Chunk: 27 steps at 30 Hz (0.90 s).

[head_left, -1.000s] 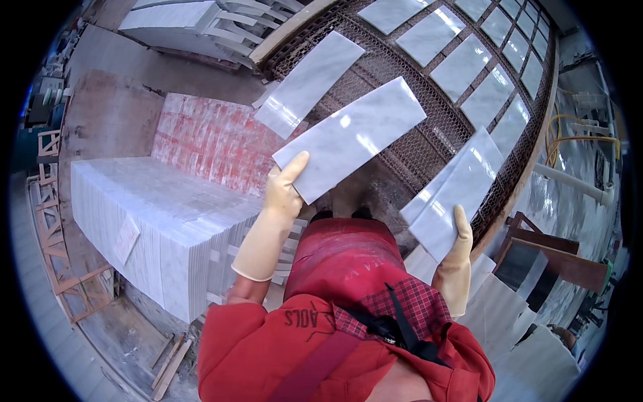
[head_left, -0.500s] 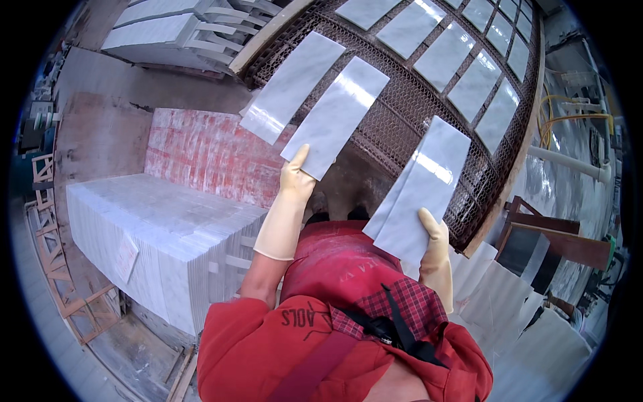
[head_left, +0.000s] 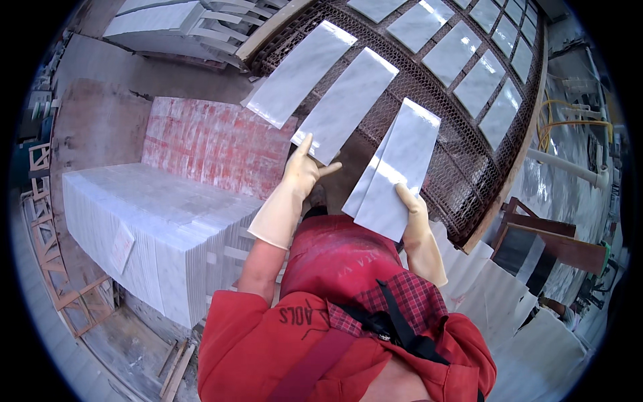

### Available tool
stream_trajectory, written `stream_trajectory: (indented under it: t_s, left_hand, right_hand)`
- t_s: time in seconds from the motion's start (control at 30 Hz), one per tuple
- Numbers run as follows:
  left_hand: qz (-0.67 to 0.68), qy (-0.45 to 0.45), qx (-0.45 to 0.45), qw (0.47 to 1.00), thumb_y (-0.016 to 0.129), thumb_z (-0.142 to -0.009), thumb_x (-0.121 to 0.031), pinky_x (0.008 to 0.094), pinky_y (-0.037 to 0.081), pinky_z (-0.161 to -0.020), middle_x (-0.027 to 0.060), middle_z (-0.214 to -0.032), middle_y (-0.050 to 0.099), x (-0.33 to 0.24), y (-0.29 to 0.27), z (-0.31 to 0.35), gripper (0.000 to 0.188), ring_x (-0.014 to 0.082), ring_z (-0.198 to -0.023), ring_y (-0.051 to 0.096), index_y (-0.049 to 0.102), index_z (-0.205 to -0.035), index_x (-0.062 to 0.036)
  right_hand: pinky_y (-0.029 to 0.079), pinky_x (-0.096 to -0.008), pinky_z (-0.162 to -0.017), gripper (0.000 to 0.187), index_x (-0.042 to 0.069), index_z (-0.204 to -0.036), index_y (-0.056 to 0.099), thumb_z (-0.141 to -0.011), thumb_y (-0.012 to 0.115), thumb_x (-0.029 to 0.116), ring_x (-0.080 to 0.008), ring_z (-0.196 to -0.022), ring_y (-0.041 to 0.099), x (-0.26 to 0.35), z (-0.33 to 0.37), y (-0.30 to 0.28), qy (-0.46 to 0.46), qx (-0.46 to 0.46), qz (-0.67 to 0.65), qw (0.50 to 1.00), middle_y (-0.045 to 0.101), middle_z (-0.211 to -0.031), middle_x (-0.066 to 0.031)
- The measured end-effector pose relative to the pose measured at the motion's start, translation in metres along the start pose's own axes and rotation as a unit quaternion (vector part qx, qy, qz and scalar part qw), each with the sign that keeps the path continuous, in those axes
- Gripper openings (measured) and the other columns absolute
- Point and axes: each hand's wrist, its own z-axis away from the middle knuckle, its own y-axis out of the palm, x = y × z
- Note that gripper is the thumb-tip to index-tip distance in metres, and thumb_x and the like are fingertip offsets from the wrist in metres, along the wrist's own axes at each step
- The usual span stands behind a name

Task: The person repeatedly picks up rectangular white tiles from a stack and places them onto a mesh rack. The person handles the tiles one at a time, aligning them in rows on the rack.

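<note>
My left hand, in a cream rubber glove, has its thumb and a finger spread at the near end of a glossy grey-white marble tile. That tile lies on the wire-mesh belt, its near end sticking out past the edge. Beside it on the left is another marble tile, also at the belt's edge. My gloved right hand grips two overlapping marble tiles, fanned slightly apart, with the thumb on top. The fingers under them are hidden.
More tiles lie in rows farther along the belt, inside its wooden side rail. To my left stands a long stack of thin slabs against a red-smeared board. Another slab stack is at the far left.
My left hand's fingers have opened from the tile, which now rests on the belt's edge. My right hand has moved left with its two tiles, closer to the left hand.
</note>
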Motion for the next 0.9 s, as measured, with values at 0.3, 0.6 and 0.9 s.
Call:
stream_trajectory:
  t_s: [0.3, 0.6, 0.9]
  left_hand:
    - [0.052, -0.182, 0.202, 0.961, 0.032, -0.103, -0.073, 0.0755, 0.038, -0.109, 0.0179, -0.162, 0.039, 0.059, 0.021, 0.092, 0.084, 0.0453, -0.146, 0.039, 0.033, -0.162, -0.0128]
    - [0.029, -0.093, 0.14, 0.985, 0.056, -0.107, -0.024, 0.055, 0.051, -0.108, 0.0163, -0.14, 0.061, 0.056, 0.046, 0.101, 0.047, 0.0334, -0.128, 0.062, 0.046, -0.149, -0.0034]
    - [-0.021, -0.006, 0.12, 0.992, 0.051, -0.109, -0.024, 0.0514, 0.054, -0.103, 0.015, -0.137, 0.063, 0.063, 0.053, 0.09, 0.043, 0.0298, -0.125, 0.064, 0.051, -0.144, 0.0003]
  right_hand:
    - [0.053, -0.0406, -0.102, 0.058, -0.005, -0.14, 0.056, -0.101, 0.065, 0.036, -0.0291, -0.118, 0.067, -0.031, -0.026, -0.003, 0.046, 0.086, -0.093, 0.991, 0.067, -0.132, -0.0175]
    - [0.054, -0.0362, -0.096, 0.064, -0.005, -0.136, 0.061, -0.101, 0.062, 0.049, -0.0242, -0.115, 0.067, -0.022, -0.041, -0.016, 0.03, -0.012, 0.133, 0.991, 0.068, -0.129, -0.015]
    - [0.048, -0.0304, -0.058, 0.056, -0.003, -0.116, 0.072, -0.098, 0.066, 0.049, -0.0177, -0.068, 0.066, 0.005, -0.025, -0.015, -0.006, 0.004, 0.231, 0.973, 0.073, -0.089, -0.0094]
